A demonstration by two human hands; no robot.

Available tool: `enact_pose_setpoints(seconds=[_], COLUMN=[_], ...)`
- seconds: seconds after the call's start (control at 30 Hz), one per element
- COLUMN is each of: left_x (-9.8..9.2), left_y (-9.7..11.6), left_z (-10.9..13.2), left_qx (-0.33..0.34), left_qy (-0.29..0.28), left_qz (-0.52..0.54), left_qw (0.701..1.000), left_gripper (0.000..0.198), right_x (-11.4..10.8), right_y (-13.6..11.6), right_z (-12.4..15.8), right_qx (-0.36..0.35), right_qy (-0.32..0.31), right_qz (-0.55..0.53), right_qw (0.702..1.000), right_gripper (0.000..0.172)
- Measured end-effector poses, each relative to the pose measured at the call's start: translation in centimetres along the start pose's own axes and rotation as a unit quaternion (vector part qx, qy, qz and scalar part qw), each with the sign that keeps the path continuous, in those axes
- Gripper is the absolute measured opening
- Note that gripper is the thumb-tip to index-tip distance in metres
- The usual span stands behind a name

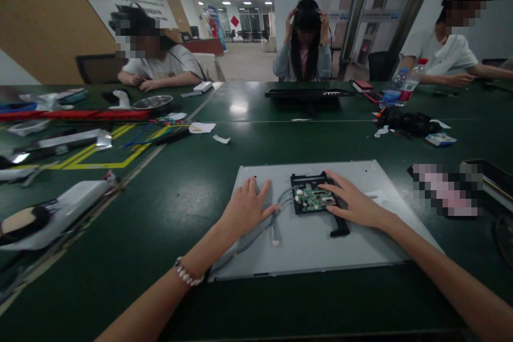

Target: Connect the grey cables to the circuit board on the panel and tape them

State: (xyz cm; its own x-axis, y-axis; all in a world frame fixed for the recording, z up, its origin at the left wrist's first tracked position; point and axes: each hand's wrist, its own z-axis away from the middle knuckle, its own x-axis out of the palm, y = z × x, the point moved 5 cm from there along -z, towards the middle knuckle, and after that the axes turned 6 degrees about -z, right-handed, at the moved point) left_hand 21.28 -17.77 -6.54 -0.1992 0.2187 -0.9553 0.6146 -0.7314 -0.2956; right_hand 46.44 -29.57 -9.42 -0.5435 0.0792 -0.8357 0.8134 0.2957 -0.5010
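A grey metal panel (360,187) lies flat on the green table in front of me. On it sits a small green circuit board (310,199) in a black frame (340,227). My left hand (247,207) rests flat on the panel with fingers spread, its thumb touching a bundle of grey wires (276,219) that run from the board. My right hand (352,202) lies over the board's right edge, fingers stretched out and touching the board and frame. Neither hand holds anything.
Three other people sit at the table's far side. A black monitor (309,93) lies at the far centre, bottles (409,83) and a black bundle (409,122) at the right. Tools, a metal bowl (154,101), a red bar (76,115) and white parts crowd the left.
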Motion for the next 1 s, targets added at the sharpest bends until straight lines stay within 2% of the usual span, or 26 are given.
enact_pose_setpoints(seconds=[0.27, 0.63, 1.0], left_x=[-0.11, 0.77, 0.26], left_y=[0.30, 0.01, 0.21], left_z=[0.37, 0.50, 0.55], left_qx=[-0.009, 0.006, 0.001], left_qy=[-0.008, 0.035, 0.018], left_qz=[0.008, 0.048, 0.028], left_qw=[1.000, 0.998, 0.999], left_gripper=[0.070, 0.070, 0.072], right_x=[-0.19, -0.83, -0.54], right_y=[0.18, -0.11, 0.19], right_z=[0.16, 0.52, 0.59], right_qx=[0.009, 0.013, 0.016], right_qy=[-0.014, -0.013, -0.006], right_qz=[0.002, -0.010, -0.011], right_qw=[1.000, 1.000, 1.000], right_gripper=[0.058, 0.058, 0.056])
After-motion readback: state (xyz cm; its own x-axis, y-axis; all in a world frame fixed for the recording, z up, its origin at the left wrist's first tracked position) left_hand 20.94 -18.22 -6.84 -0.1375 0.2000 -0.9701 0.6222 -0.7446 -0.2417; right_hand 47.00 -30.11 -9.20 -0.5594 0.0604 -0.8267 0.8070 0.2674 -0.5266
